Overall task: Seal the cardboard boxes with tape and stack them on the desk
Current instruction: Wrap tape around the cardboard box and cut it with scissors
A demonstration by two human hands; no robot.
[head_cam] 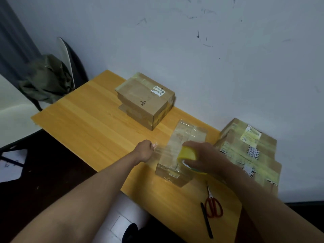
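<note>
From the head camera, a wooden table (pixel 84 123) stands against a scuffed pale wall (pixel 192 41). The left hand (pixel 144 151) pinches the free end of a clear tape strip (pixel 158 153), and the right hand (pixel 205 158) grips a yellow tape roll (pixel 188 153) above a narrow cardboard box (pixel 178 153) lying near the table's front edge; the strip stretches between the hands, which are apart, across the box's left side. Behind it, near the wall, sits a taped box (pixel 145 99) with a white label, and to the right a stack of taped boxes (pixel 249 151) is partly covered by the right forearm. Red-handled scissors (pixel 213 206) and a black pen (pixel 206 220) lie near the front edge, just beside each other. At the left, a chair (pixel 70 62) holds a crumpled green cloth (pixel 47 79). The tape is blurred and nearly transparent, so its edges are hard to trace.
</note>
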